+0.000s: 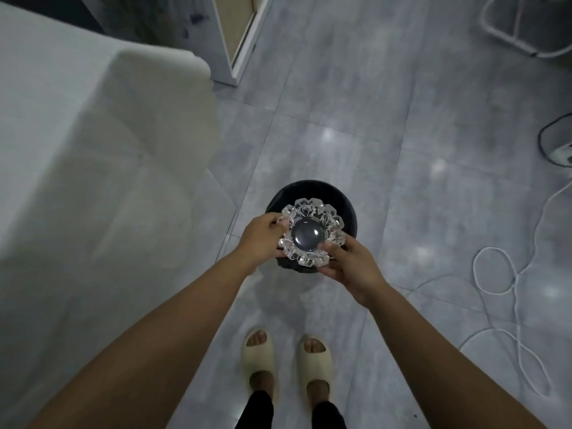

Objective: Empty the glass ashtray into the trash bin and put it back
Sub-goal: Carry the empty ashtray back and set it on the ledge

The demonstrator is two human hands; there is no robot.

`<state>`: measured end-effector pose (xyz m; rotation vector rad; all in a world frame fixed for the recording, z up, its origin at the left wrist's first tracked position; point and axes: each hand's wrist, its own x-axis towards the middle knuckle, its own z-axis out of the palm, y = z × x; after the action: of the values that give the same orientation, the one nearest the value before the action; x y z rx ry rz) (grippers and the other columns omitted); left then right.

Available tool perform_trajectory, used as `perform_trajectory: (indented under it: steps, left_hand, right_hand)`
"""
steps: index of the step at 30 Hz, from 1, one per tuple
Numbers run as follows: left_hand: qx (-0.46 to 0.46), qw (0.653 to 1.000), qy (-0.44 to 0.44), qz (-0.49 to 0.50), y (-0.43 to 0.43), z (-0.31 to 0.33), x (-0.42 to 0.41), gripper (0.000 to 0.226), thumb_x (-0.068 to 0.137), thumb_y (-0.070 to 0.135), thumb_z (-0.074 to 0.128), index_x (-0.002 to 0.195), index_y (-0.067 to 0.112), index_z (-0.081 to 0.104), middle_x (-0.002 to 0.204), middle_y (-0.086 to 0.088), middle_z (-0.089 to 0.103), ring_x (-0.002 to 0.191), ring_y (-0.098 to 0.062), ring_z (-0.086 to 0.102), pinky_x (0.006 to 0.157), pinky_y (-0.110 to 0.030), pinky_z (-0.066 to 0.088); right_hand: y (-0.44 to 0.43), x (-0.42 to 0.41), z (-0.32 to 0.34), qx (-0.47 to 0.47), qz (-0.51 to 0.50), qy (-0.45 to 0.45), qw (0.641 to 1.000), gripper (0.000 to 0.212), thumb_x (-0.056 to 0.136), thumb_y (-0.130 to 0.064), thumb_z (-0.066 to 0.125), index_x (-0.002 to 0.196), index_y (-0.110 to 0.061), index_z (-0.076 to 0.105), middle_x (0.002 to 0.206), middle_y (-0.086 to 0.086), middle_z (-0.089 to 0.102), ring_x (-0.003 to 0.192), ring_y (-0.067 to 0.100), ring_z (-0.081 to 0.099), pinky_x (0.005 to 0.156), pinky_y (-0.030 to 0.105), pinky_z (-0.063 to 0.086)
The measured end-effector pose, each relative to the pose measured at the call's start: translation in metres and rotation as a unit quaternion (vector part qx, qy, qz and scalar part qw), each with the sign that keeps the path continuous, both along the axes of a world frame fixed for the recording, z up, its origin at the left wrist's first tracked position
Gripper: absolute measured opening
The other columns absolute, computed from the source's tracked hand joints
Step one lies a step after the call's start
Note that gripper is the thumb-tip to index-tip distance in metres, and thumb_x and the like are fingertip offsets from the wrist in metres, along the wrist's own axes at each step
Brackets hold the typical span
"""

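A round cut-glass ashtray [311,232] with a scalloped rim hangs directly above a black trash bin [312,190] standing on the floor. My left hand [261,236] grips the ashtray's left rim and my right hand [349,264] grips its lower right rim. I see the ashtray's smooth round centre facing me; whether that is its bowl or its underside I cannot tell. No contents show in it. The ashtray and my hands hide most of the bin's opening.
A table draped in a white cloth [77,134] fills the left side. Grey tiled floor [387,103] stretches ahead. White cables [495,274] loop on the floor at right, near a black-corded device [560,150]. My feet in cream slippers [288,360] stand just below the bin.
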<state>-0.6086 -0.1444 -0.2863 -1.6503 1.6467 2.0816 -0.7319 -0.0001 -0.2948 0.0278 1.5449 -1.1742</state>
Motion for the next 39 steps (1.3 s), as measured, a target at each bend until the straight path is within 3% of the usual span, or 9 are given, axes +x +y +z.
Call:
perform_trajectory:
  steps: [6,11,16,19,23,28,31,34,39]
  left_hand:
    - [-0.029,0.996,0.021,0.085,0.007,0.096,0.03,0.031,0.095,0.019,0.055,0.124,0.008,0.06,0.108,-0.013,0.063,0.082,-0.025,0.064,0.067,-0.036,0.062]
    - [-0.065,0.982,0.042,0.171,0.016,0.166,0.075,0.032,0.092,0.022,0.059,0.122,0.009,0.063,0.113,-0.016,0.067,0.096,-0.037,0.07,0.076,-0.047,0.061]
    - [-0.084,0.955,0.062,0.279,0.033,0.211,0.129,0.03,0.093,0.021,0.058,0.12,0.009,0.065,0.112,-0.014,0.066,0.079,-0.021,0.065,0.068,-0.035,0.063]
    - [-0.091,0.928,0.064,0.356,0.047,0.229,0.169,0.036,0.093,0.022,0.058,0.125,0.008,0.062,0.112,-0.009,0.063,0.077,-0.017,0.061,0.061,-0.029,0.062]
    - [-0.093,0.891,0.065,0.439,0.069,0.248,0.221,0.034,0.092,0.02,0.057,0.123,0.005,0.062,0.12,-0.013,0.062,0.098,-0.028,0.065,0.061,-0.03,0.061]
    - [-0.113,0.833,0.07,0.537,0.093,0.277,0.293,0.017,0.094,0.015,0.054,0.106,0.01,0.065,0.105,-0.013,0.061,0.088,-0.028,0.06,0.056,-0.028,0.061]
    - [-0.123,0.808,0.063,0.573,0.104,0.285,0.339,0.01,0.092,0.017,0.056,0.096,0.014,0.065,0.106,-0.014,0.062,0.087,-0.03,0.061,0.066,-0.036,0.061]
    - [-0.122,0.779,0.057,0.612,0.115,0.289,0.383,0.008,0.092,0.016,0.057,0.09,0.015,0.065,0.103,-0.013,0.061,0.087,-0.031,0.061,0.071,-0.039,0.061]
    - [-0.115,0.746,0.013,0.656,0.132,0.284,0.459,0.022,0.091,0.014,0.058,0.106,0.001,0.068,0.095,-0.013,0.061,0.068,-0.028,0.061,0.053,-0.024,0.059]
  right_hand:
    - [-0.011,0.023,0.094,-0.021,0.01,0.048,0.999,0.027,0.094,-0.025,0.058,0.121,-0.022,0.063,0.104,0.007,0.074,0.086,0.031,0.071,0.072,0.034,0.061]
    - [-0.027,0.047,0.164,-0.042,0.07,0.054,0.995,0.027,0.095,-0.024,0.056,0.121,-0.019,0.064,0.105,0.008,0.074,0.084,0.026,0.072,0.069,0.032,0.06]
    - [-0.046,0.085,0.217,-0.065,0.17,0.067,0.981,0.03,0.094,-0.025,0.056,0.121,-0.013,0.063,0.11,0.015,0.072,0.077,0.029,0.07,0.062,0.029,0.058]
    - [-0.057,0.117,0.24,-0.072,0.22,0.075,0.97,0.037,0.092,-0.024,0.06,0.128,-0.014,0.059,0.115,0.017,0.07,0.078,0.032,0.062,0.065,0.033,0.06]
    - [-0.067,0.165,0.264,-0.089,0.299,0.085,0.946,0.036,0.091,-0.023,0.062,0.126,-0.015,0.061,0.117,0.017,0.067,0.076,0.031,0.061,0.06,0.03,0.06]
    - [-0.081,0.241,0.293,-0.104,0.394,0.081,0.91,0.025,0.091,-0.018,0.062,0.115,-0.014,0.066,0.098,0.008,0.065,0.042,0.011,0.06,0.067,0.035,0.061]
    - [-0.088,0.292,0.305,-0.112,0.43,0.074,0.893,0.012,0.09,-0.014,0.063,0.101,-0.016,0.068,0.087,0.005,0.064,0.045,0.013,0.062,0.061,0.032,0.061]
    - [-0.094,0.343,0.305,-0.115,0.454,0.088,0.879,0.02,0.088,-0.012,0.065,0.108,-0.014,0.067,0.089,0.009,0.063,0.055,0.019,0.062,0.05,0.028,0.06]
    - [-0.1,0.431,0.292,-0.116,0.508,0.151,0.84,0.039,0.085,-0.015,0.069,0.123,-0.009,0.063,0.095,0.012,0.064,0.062,0.024,0.061,0.048,0.03,0.059]
